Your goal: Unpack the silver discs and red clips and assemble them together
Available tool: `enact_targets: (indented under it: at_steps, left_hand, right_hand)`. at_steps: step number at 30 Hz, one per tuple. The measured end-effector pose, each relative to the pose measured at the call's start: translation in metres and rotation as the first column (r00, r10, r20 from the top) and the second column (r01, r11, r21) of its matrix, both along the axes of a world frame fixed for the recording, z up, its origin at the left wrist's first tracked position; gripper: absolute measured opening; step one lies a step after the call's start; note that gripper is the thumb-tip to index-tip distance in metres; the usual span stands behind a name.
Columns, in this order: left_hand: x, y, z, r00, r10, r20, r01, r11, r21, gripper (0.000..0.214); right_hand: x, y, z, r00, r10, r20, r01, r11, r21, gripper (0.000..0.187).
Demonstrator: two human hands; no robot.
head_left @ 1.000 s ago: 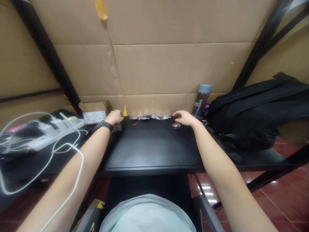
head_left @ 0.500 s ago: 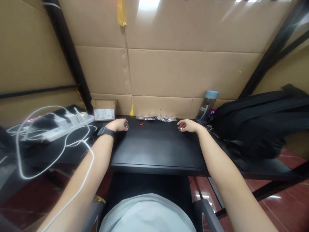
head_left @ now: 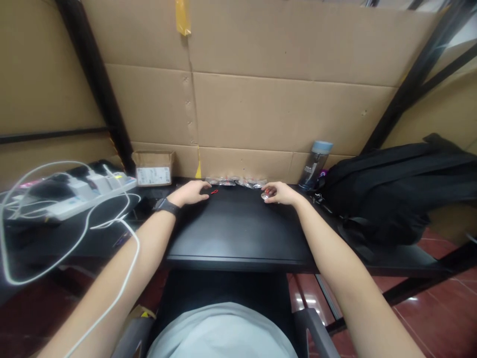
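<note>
Both my hands rest at the far side of a black table [head_left: 238, 233]. My left hand [head_left: 194, 193], with a dark watch on its wrist, lies fingers down on the tabletop next to a small red clip [head_left: 213, 191]. My right hand [head_left: 278, 192] is curled, fingertips pinched round a small round silvery piece [head_left: 264, 196] with a bit of red at it. A row of small clear plastic bags [head_left: 234, 182] with red and metal parts lies along the cardboard wall just behind both hands.
A small open cardboard box [head_left: 153, 168] stands at the back left. A white power strip with white cables [head_left: 74, 191] lies left of it. A water bottle [head_left: 314, 159] and a black backpack [head_left: 395, 189] sit on the right. Cardboard sheets wall off the back.
Both hands have shifted inward along the table's far side. The left hand moved right toward the red clip; the right hand moved left with the round piece.
</note>
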State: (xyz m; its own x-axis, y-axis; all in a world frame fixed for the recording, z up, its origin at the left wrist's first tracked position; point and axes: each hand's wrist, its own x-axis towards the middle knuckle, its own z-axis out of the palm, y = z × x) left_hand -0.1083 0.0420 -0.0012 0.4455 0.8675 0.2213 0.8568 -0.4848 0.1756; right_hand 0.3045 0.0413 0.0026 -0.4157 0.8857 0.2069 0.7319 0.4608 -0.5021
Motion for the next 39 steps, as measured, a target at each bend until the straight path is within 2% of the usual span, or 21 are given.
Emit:
enact_targets:
  at_steps: [5,7,11,15,18,29,34,39]
  left_hand:
    - [0.029,-0.001,-0.014,0.998,0.019,-0.054,-0.017,0.999,0.035,0.039]
    - [0.033,-0.003,-0.015,0.999,0.019,-0.047,-0.017,0.999,0.051,0.033]
    - [0.036,-0.005,-0.018,1.000,0.023,0.000,-0.023,0.996,0.092,0.028]
    - [0.041,-0.004,-0.022,0.998,0.049,0.045,-0.054,0.991,0.123,0.039]
    - [0.045,-0.004,-0.024,0.998,0.035,0.052,-0.041,0.992,0.119,0.036]
    - [0.047,0.001,-0.029,0.994,-0.009,0.106,-0.001,0.995,0.095,0.033]
    - [0.050,0.003,-0.032,0.990,-0.039,0.132,0.028,0.996,0.084,0.033]
    - [0.056,-0.005,-0.023,0.976,-0.104,0.191,0.078,0.988,0.135,0.030]
  right_hand:
    - [-0.044,-0.001,-0.014,0.998,0.054,0.031,-0.057,0.991,0.121,0.041]
    - [-0.052,0.001,-0.016,0.998,0.040,0.052,-0.047,0.990,0.131,0.047]
    - [-0.031,0.003,-0.008,0.995,-0.022,0.102,0.017,0.999,0.048,0.067]
    - [0.008,0.003,0.000,0.990,-0.039,0.135,0.052,0.994,-0.094,0.056]
    - [0.023,0.005,0.001,0.992,-0.044,0.121,0.063,0.986,-0.154,0.051]
    - [0.025,0.013,0.000,0.956,-0.132,0.263,0.161,0.983,-0.092,0.050]
    - [0.026,0.013,-0.002,0.962,-0.085,0.258,0.114,0.988,-0.100,0.046]
    - [0.022,0.012,-0.006,0.973,-0.103,0.209,0.118,0.991,-0.060,0.045]
